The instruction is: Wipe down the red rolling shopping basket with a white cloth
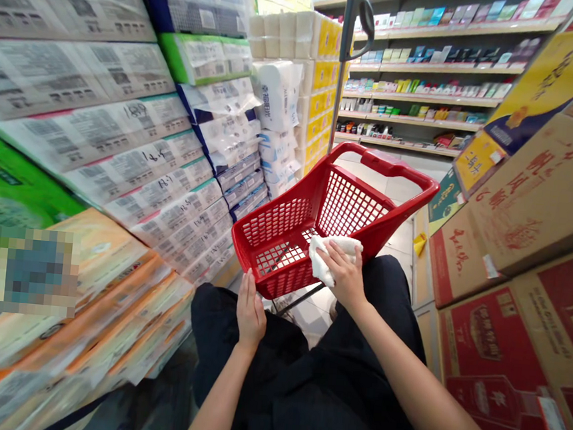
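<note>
In front of my knees stands a red plastic shopping basket [286, 223] with grid walls and a raised handle [396, 163]. A white cloth [323, 264] lies under my right hand [346, 268], which presses it onto the basket's near right rim. The fingers of that hand are bent over the cloth. My left hand [250, 311] rests against the near left corner of the rim, its fingers straight and side by side, holding nothing. Whatever lies beneath the cloth is hidden.
Stacked tissue packs [138, 128] rise on the left, with orange packs [124, 294] lower down. Cardboard cartons [533, 196] are piled on the right. Behind the basket are a metal pole [339, 79] and shelves of small boxes [428, 87].
</note>
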`<move>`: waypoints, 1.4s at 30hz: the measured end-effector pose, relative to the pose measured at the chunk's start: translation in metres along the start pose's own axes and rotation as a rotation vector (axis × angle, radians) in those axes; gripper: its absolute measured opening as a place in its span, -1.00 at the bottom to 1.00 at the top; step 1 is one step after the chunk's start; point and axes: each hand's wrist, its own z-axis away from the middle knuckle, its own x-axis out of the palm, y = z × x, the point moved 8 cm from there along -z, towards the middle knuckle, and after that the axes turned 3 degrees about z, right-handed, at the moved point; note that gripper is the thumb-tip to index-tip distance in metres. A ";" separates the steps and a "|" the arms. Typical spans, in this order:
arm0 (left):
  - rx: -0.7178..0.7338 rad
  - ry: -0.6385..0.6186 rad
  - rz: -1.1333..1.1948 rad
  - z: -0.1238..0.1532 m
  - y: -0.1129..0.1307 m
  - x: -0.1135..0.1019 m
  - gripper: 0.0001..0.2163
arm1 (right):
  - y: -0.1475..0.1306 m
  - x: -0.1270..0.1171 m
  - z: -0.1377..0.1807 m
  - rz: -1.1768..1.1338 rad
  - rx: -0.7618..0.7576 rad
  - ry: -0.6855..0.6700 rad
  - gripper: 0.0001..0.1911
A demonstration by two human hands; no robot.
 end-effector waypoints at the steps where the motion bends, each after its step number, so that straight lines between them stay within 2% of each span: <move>1: -0.003 0.003 0.006 0.000 0.000 0.000 -0.49 | 0.000 0.000 0.000 -0.003 0.036 0.008 -0.44; 4: -0.013 0.012 0.021 0.002 -0.003 0.001 -0.50 | -0.028 0.011 0.000 -0.049 0.084 0.000 -0.42; 9: -0.047 -0.003 0.061 0.004 -0.011 0.001 -0.48 | -0.121 0.043 0.007 -0.167 -0.127 -0.087 -0.43; 12: -0.065 -0.009 0.076 0.004 -0.014 -0.001 -0.39 | -0.147 0.051 0.010 -0.207 -0.205 -0.102 -0.45; 15: -0.044 -0.030 0.061 0.004 -0.012 0.000 -0.44 | -0.139 0.047 0.010 -0.219 -0.271 -0.106 -0.48; 18: -0.016 -0.034 0.011 0.003 -0.007 0.000 -0.49 | -0.103 0.037 0.009 -0.194 -0.282 -0.098 -0.48; 23: 0.019 -0.001 -0.011 0.001 -0.001 0.000 -0.49 | -0.021 0.011 0.001 -0.084 -0.087 -0.017 -0.45; 26: 0.016 0.008 -0.010 0.001 -0.001 0.001 -0.49 | 0.001 0.002 -0.001 -0.040 0.004 0.012 -0.45; 28: 0.010 0.013 -0.012 0.002 -0.003 0.001 -0.49 | -0.003 0.002 -0.002 -0.034 0.062 0.024 -0.46; 30: 0.007 0.015 -0.009 0.003 -0.004 0.002 -0.49 | -0.023 0.008 -0.002 -0.057 0.080 0.012 -0.46; 35: -0.005 -0.014 0.006 0.005 -0.010 0.002 -0.49 | -0.111 0.036 0.006 -0.181 -0.107 -0.080 -0.45; 37: -0.013 -0.023 0.015 0.005 -0.012 0.001 -0.44 | -0.134 0.043 0.010 -0.217 -0.166 -0.090 -0.44; 39: -0.009 -0.034 0.020 0.005 -0.012 -0.001 -0.40 | -0.144 0.046 0.013 -0.229 -0.210 -0.097 -0.44; 42: 0.002 -0.053 -0.001 0.004 -0.010 0.000 -0.46 | -0.133 0.043 0.014 -0.218 -0.272 -0.100 -0.48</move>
